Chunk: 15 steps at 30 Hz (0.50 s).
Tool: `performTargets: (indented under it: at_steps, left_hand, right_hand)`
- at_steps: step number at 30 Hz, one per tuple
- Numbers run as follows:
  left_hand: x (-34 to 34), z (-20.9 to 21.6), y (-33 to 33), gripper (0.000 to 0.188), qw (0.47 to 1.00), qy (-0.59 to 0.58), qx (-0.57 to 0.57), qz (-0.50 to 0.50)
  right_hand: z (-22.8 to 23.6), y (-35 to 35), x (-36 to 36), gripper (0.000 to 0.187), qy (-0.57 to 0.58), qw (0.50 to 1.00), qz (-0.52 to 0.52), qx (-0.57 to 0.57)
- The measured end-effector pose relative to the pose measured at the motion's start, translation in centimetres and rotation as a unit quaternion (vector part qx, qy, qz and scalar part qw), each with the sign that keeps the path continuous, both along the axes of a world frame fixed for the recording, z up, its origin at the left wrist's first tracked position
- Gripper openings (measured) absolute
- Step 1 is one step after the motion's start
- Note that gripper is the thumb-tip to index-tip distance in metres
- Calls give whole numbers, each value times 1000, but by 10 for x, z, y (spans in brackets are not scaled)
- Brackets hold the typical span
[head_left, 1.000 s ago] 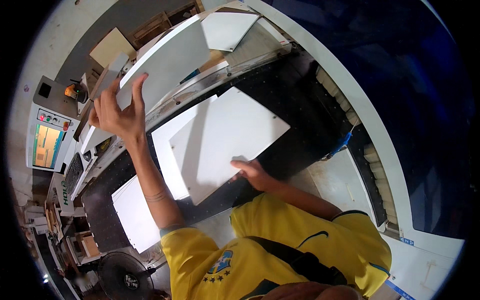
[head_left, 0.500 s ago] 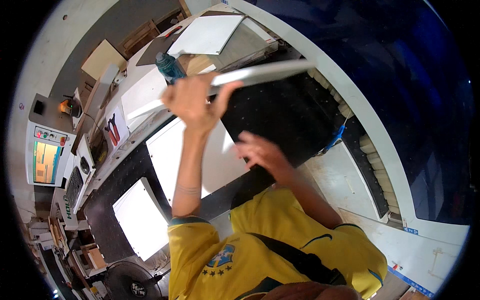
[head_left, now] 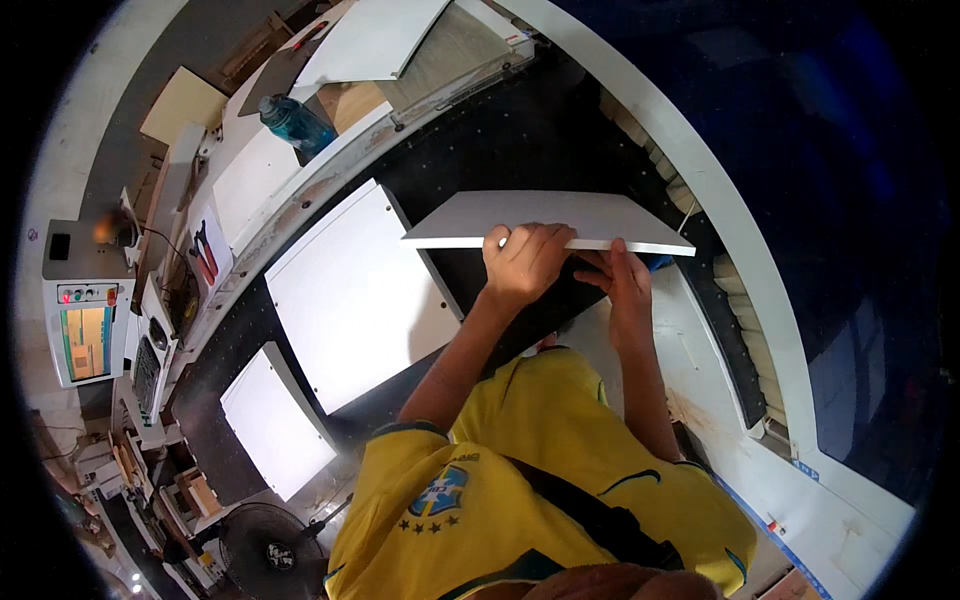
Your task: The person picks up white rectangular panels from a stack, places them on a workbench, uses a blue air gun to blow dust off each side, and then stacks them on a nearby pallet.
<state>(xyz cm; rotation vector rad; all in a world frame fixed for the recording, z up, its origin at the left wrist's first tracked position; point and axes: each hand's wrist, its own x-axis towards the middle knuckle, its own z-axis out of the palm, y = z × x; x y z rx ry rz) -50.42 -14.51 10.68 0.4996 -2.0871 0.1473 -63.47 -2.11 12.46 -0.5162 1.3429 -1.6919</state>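
A white board (head_left: 560, 212) is held tilted over the black worktop (head_left: 480, 130), its near long edge toward me. My left hand (head_left: 527, 262) is closed around that edge near its middle, fingers curled over it. Just to the right, my right hand (head_left: 624, 285) grips the same edge with its fingertips; some of its fingers are hidden beneath the board. A larger white panel (head_left: 360, 295) with small dark holes along its edges lies flat to the left of my hands. Farther left lies a smaller white panel (head_left: 278, 425).
A blue bottle (head_left: 297, 125) stands beyond the worktop's rail, near more white sheets (head_left: 370, 40). On the left are a control screen (head_left: 86, 342), a keyboard (head_left: 147, 372) and red-handled pliers (head_left: 206, 255). A black fan (head_left: 268, 550) stands at lower left. A dark blue machine cover (head_left: 850, 200) curves along the right.
The board has come down and rightward, off the larger panel, from a raised, edge-on position. My right hand, free before, has joined my left on the board's near edge.
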Motion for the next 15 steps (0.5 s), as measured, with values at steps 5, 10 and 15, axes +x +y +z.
performTargets:
  at_steps: [5,10,15]
  left_hand:
    - [-28,-7,12,28,998,5,56,20]
    - [-39,-46,10,30,975,-22,219,-24]
    - [-23,-95,-2,78,878,-258,334,228]
  right_hand:
    - [-17,-10,-38,52,55,998,13,34]
    - [-47,-21,-76,50,138,983,20,116]
    - [-116,-13,-94,38,233,960,79,131]
